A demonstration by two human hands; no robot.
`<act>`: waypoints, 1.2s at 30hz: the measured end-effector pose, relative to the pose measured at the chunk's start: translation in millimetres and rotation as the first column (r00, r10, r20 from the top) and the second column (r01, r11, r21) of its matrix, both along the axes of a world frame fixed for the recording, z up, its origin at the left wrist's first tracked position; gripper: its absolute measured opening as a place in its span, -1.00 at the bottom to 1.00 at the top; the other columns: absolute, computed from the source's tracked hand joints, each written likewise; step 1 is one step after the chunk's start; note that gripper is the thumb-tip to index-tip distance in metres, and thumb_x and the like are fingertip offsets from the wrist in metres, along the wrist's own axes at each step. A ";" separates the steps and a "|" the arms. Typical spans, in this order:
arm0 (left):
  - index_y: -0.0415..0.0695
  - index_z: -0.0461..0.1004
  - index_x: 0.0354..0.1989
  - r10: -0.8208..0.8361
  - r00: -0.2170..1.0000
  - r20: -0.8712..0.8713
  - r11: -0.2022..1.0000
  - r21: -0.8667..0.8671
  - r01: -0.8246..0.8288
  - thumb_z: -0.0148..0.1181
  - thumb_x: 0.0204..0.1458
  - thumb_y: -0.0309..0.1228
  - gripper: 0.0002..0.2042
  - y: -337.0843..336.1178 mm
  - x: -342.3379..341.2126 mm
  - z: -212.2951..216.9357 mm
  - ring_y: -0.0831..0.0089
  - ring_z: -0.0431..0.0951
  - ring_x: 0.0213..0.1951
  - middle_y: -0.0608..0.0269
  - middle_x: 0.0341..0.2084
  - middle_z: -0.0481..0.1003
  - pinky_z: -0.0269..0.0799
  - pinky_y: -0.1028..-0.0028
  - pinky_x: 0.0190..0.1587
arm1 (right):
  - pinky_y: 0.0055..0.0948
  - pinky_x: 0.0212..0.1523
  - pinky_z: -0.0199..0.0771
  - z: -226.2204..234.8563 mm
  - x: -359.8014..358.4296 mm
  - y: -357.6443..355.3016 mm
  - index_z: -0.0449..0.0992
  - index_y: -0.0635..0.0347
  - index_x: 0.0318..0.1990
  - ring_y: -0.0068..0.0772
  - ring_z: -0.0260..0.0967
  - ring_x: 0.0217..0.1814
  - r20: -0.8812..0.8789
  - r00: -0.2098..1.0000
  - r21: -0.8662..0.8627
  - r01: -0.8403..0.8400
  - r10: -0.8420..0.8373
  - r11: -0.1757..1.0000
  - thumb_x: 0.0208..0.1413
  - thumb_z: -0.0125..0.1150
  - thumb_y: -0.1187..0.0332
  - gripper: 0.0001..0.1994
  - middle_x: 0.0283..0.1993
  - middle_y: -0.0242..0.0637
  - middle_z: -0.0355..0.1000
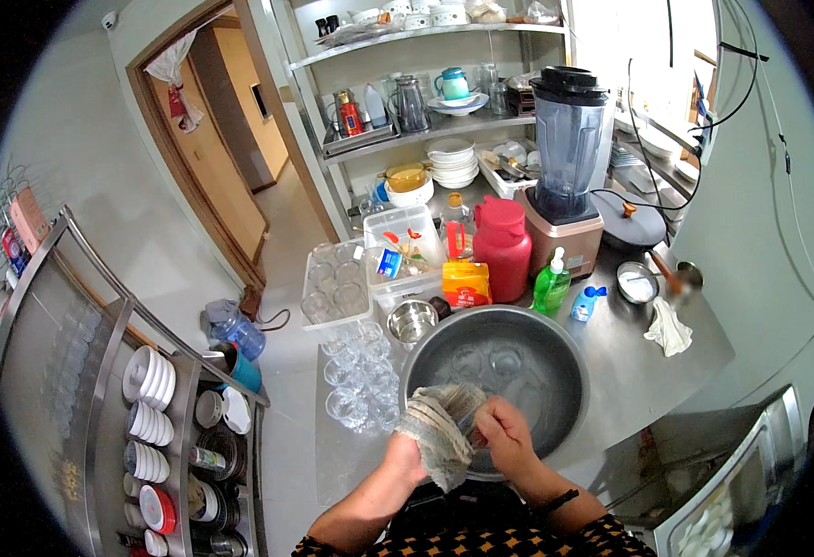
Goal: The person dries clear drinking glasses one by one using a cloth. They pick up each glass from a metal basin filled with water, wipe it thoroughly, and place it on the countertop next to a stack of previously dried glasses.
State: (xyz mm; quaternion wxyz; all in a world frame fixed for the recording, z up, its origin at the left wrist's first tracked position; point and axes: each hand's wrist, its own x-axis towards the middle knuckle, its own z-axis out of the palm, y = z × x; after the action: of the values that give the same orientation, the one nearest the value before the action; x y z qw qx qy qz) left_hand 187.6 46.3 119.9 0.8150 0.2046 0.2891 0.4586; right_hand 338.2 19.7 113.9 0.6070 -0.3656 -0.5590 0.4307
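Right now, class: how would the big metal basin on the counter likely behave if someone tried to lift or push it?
The big metal basin holds water and what look like submerged glasses, so it is probably heavy and apt to slosh. Its smooth wall and the steel counter look slick, so it may slide rather than tip. The glasses inside could knock together and chip.

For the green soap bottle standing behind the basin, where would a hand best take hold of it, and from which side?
Grip the green soap bottle around its body below the white pump, coming from the front right over the bare counter. It stands upright, the red jug crowds its left, and the blender base stands right behind it.
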 end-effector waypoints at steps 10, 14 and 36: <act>-0.19 0.22 -0.14 0.549 0.613 -0.568 0.684 0.727 0.061 0.01 -0.02 -0.47 -0.74 -9.3 13.6 -21.2 0.48 0.32 -0.26 0.24 -0.31 0.31 0.31 0.50 -0.21 | -0.61 -0.43 0.18 2.0 -20.0 -2.4 0.30 0.22 -0.49 -0.64 0.14 -0.50 0.078 0.969 -0.064 0.238 -0.233 0.969 0.08 -0.12 0.40 -0.84 -0.49 -0.40 0.27; -0.18 0.21 -0.09 0.794 0.320 -0.517 0.408 0.844 0.349 -0.01 -0.01 -0.44 -0.71 -5.9 9.0 -10.4 0.43 0.33 -0.21 0.20 -0.24 0.31 0.31 0.48 -0.18 | -0.62 -0.40 0.18 6.3 -23.2 -2.7 0.30 0.23 -0.48 -0.67 0.14 -0.45 -0.229 0.964 -0.234 0.082 -0.138 0.969 0.09 -0.13 0.39 -0.84 -0.49 -0.44 0.27; -0.22 0.23 -0.04 0.019 0.990 0.137 1.000 -0.012 -0.018 -0.20 0.06 -0.21 -0.61 1.1 -2.3 -17.3 0.21 0.35 -0.09 0.06 -0.14 0.34 0.28 0.27 -0.04 | -0.30 0.06 0.09 -11.2 -18.6 11.6 -0.16 0.20 0.15 -0.22 0.08 0.11 -0.096 0.994 0.017 -0.049 0.050 0.999 -0.35 0.38 0.34 -0.08 0.05 -0.04 0.12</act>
State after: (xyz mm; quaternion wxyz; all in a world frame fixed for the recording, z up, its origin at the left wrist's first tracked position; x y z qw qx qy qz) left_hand 185.3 47.4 102.6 0.8298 0.1656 0.2364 0.4777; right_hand 319.5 31.2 102.8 0.6251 -0.3261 -0.5408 0.4588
